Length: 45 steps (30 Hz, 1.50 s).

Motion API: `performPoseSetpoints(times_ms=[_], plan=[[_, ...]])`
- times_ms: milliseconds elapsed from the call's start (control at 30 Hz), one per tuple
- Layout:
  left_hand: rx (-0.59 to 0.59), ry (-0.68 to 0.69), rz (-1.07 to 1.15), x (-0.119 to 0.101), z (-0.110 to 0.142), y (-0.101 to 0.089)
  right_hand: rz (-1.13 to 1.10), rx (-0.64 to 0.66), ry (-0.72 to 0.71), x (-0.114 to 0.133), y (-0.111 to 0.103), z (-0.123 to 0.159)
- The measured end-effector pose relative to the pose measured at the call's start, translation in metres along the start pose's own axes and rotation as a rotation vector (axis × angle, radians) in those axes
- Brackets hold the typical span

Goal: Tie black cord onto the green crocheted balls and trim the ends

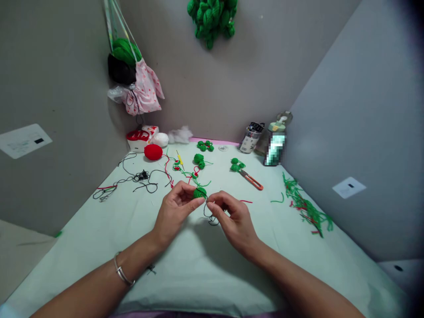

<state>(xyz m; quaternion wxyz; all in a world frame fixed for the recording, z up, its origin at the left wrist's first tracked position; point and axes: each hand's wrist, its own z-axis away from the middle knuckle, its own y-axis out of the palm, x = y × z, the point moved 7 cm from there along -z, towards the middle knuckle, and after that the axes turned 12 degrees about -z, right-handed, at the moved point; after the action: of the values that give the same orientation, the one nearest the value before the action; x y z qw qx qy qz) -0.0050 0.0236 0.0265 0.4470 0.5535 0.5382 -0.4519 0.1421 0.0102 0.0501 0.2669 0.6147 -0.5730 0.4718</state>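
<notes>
grips green ball [199, 193] with left hand [172, 212] half curled, pinches black thread [213, 225] with right hand's [236, 221] closed fingertips, and may snarl from slack dangling loops.

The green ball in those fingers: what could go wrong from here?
The black thread hangs in loops by the right hand, so it might knot. The green ball sits in the left hand's fingers and could slip. The black tangle on the table might snag other strands.
</notes>
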Motion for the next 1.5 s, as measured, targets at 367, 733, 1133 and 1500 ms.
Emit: performPoseSetpoints(times_ms=[367,733,1133,1500], plan=[[0.026,-0.012,0.042,0.004,0.002,0.003,-0.131,-0.001,0.055,-0.003,0.002,0.001],[0.05,-0.031,0.115,0.013,0.003,0.007,-0.187,-0.034,0.076,-0.008,0.004,0.0],[0.015,0.087,-0.065,0.006,-0.002,0.0,-0.531,0.071,0.427,-0.036,0.011,-0.006],[0.102,0.055,-0.22,0.014,-0.006,0.003,0.206,0.076,-0.095,-0.004,-0.014,-0.017]])
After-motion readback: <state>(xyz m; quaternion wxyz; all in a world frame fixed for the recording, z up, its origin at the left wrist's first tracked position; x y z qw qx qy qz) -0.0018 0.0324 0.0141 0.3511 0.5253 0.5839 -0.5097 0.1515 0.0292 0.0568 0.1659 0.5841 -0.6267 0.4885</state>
